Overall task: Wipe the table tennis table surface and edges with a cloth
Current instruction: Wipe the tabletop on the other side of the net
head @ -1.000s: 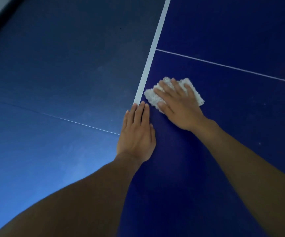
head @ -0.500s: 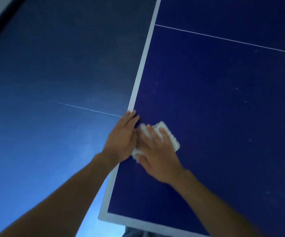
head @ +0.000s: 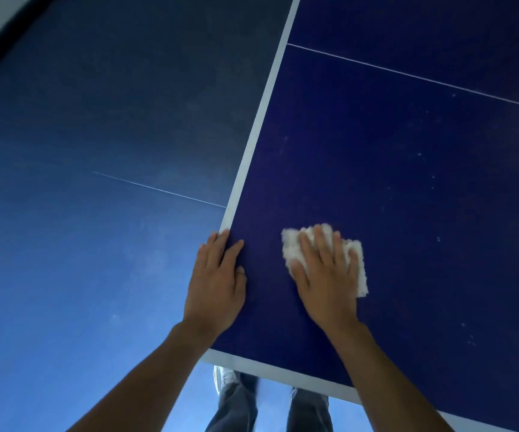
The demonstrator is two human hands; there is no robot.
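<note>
Dusty blue counter [head: 407,182], cloth [head: 290,247] pinned under the flat, spread fingers [head: 322,247] of the right hand [head: 326,285], left hand [head: 217,285] resting flat on the edge [head: 252,145] beside them; I'd press evenly, overlapping strokes past the fingertips.

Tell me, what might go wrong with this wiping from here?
1. The cloth is bunched small under the right hand, so strokes may miss the pale specks scattered farther right on the table.
2. The left hand rests on the white side edge, so that strip may go unwiped.
</note>
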